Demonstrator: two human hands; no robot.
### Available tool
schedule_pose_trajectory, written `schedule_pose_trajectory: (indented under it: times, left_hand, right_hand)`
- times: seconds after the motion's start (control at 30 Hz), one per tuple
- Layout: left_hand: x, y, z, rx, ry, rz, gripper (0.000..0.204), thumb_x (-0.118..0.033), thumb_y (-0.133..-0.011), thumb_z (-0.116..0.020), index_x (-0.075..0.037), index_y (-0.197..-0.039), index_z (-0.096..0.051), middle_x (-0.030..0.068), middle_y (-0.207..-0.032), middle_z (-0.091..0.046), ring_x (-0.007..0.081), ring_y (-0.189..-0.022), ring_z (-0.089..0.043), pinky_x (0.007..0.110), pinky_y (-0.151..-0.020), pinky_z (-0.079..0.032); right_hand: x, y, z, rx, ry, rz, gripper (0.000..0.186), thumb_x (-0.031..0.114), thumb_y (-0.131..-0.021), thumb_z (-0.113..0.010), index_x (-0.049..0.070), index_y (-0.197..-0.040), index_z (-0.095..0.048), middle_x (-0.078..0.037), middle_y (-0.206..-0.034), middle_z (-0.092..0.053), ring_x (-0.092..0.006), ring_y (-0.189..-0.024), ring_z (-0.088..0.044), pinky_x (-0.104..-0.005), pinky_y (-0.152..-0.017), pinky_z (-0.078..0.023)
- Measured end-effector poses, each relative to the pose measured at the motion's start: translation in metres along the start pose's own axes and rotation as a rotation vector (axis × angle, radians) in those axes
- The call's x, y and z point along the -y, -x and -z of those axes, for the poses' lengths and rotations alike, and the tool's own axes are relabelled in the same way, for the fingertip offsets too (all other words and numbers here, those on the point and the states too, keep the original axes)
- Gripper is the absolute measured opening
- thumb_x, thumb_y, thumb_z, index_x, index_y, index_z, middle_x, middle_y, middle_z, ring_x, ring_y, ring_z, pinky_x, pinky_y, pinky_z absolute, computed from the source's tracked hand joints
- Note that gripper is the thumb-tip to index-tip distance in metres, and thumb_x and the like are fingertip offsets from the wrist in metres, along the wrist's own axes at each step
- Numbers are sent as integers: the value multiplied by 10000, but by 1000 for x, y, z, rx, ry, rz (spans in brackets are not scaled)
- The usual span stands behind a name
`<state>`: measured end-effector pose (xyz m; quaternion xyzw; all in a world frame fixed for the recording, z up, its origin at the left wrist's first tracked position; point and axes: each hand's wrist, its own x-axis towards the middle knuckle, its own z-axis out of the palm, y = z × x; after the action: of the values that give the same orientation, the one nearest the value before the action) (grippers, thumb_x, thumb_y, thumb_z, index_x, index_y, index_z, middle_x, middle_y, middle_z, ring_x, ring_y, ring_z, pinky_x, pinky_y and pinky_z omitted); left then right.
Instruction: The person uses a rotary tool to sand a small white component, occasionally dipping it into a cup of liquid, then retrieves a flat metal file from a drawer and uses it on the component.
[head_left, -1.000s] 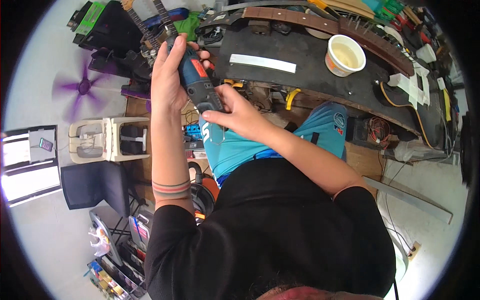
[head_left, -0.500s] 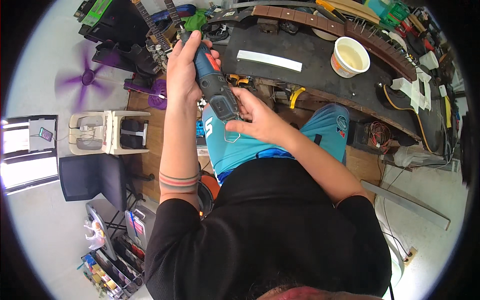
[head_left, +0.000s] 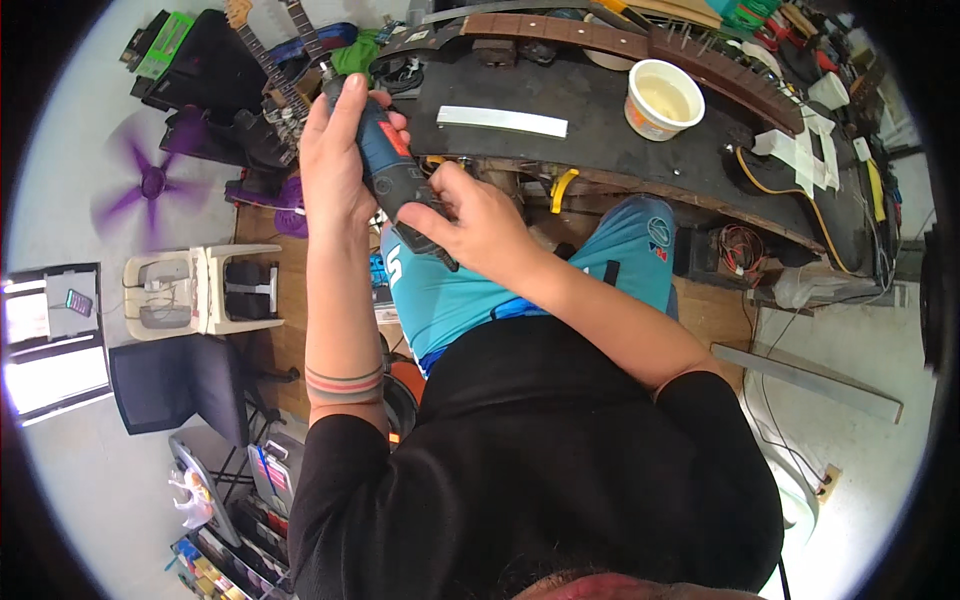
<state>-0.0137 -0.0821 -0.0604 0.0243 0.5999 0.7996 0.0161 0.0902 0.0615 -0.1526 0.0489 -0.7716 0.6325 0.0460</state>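
Over my lap, at the near left edge of the bench, I hold a blue and black rotary tool (head_left: 388,152) with its narrow metal tip pointing up and away. My left hand (head_left: 335,150) wraps round its upper body, the thumb lying along it near the tip. My right hand (head_left: 480,225) grips the lower black part, its thumb across the top face; the other fingers are partly hidden behind the tool. A white flat strip (head_left: 502,121) lies on the dark workbench (head_left: 560,85) just beyond my right hand.
A white tub (head_left: 664,100) of pale liquid stands on the bench. Behind it lies a fretted guitar neck (head_left: 560,32). A yellow-handled tool (head_left: 563,190) sticks out from the bench's front edge. Guitar necks (head_left: 275,70) lean at the left, beyond a spinning purple fan (head_left: 153,182).
My right hand has shifted from the tool's lower end onto its body, thumb now over the top. The wire loop at that end no longer shows. The whole view has shifted slightly.
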Motion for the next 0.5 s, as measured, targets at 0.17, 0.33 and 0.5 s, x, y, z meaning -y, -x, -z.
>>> schedule_pose_trajectory:
  times: [0.17, 0.33, 0.5]
  left_hand:
    - [4, -5, -5, 22, -22, -10, 347, -321, -1170, -786, -54, -1369, -690, 115, -1091, -762, 192, -851, -778, 353, -699, -688]
    - [-26, -9, -12, 177, -434, -185, 389, -275, -1160, -796, -25, -1447, -720, 78, -1085, -802, 131, -857, -751, 281, -725, -594]
    - [-44, -31, -31, 312, -968, -487, 530, -327, -1037, -949, 0, -1417, -774, 79, -1119, -832, 111, -902, -737, 300, -823, -600]
  right_hand:
    - [8, -1, 14, -16, 99, -20, 529, 491, -1086, -857, 4, -1232, -710, -209, -980, -827, -324, -855, -818, -444, -761, -604]
    - [9, 9, 74, -84, 265, -11, 577, 501, -1058, -843, 51, -1382, -684, -252, -1187, -823, -476, -1048, -799, -537, -871, -616]
    - [-15, 4, 150, -263, 641, 47, 471, 331, -1049, -823, 37, -1391, -687, -205, -1276, -827, -444, -1094, -792, -545, -962, -608]
